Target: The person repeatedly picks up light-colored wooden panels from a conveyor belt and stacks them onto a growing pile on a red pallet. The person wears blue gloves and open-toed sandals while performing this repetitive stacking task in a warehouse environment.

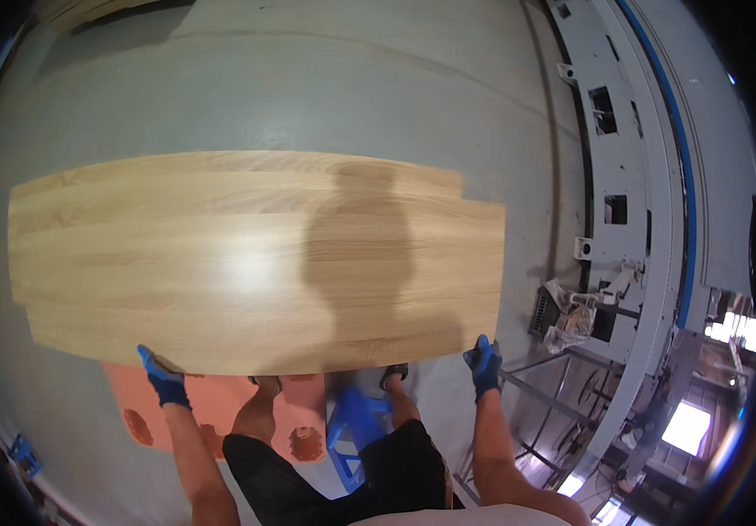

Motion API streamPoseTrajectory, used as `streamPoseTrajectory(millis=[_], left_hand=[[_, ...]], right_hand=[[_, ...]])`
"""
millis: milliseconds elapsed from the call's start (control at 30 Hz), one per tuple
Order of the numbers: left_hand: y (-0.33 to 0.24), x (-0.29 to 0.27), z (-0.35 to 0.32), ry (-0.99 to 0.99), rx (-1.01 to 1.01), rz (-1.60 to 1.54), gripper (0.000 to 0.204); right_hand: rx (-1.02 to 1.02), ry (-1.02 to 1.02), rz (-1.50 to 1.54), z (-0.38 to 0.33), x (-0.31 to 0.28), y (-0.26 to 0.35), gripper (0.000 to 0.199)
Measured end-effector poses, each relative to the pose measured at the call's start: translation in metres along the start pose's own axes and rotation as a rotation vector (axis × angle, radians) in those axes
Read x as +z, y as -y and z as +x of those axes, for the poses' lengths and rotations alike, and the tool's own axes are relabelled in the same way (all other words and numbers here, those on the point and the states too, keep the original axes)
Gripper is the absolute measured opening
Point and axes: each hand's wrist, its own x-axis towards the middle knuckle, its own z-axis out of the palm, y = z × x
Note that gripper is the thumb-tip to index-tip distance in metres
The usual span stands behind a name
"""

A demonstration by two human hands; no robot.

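Left hand (163,379) and right hand (484,364), blue-gloved, each clasp the pale wooden panel's (246,259) near edge

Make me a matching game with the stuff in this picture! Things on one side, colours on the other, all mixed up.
Things:
1. wooden board
2. gloves, as on the left hand
3. pallet
4. shorts

Colours:
A. black
B. orange
C. light tan
D. blue

Pairs: 1-C, 2-D, 3-B, 4-A
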Motion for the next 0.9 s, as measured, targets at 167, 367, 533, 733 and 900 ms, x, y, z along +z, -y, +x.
streamPoseTrajectory(millis=[167,367,533,733,900], left_hand=[[-0.005,-0.024,0.023,-0.021,0.091,0.094,0.066],[-0.04,-0.018,0.056,-0.01,0.091,0.172,0.067],[-0.092,-0.049,0.119,-0.155,0.099,0.298,0.082],[-0.12,-0.035,0.139,-0.066,-0.076,0.224,0.081],[-0.129,-0.027,0.137,-0.004,-0.095,0.143,0.072]], right_hand=[[0.015,0.163,-0.029,-0.011,0.002,0.026,0.041],[0.186,0.358,-0.169,-0.007,-0.003,0.03,0.047],[0.1,0.386,-0.148,-0.042,0.06,0.032,0.045],[0.047,0.337,-0.089,-0.045,0.095,0.036,0.044],[0.039,0.33,-0.109,-0.039,0.101,0.029,0.04]])
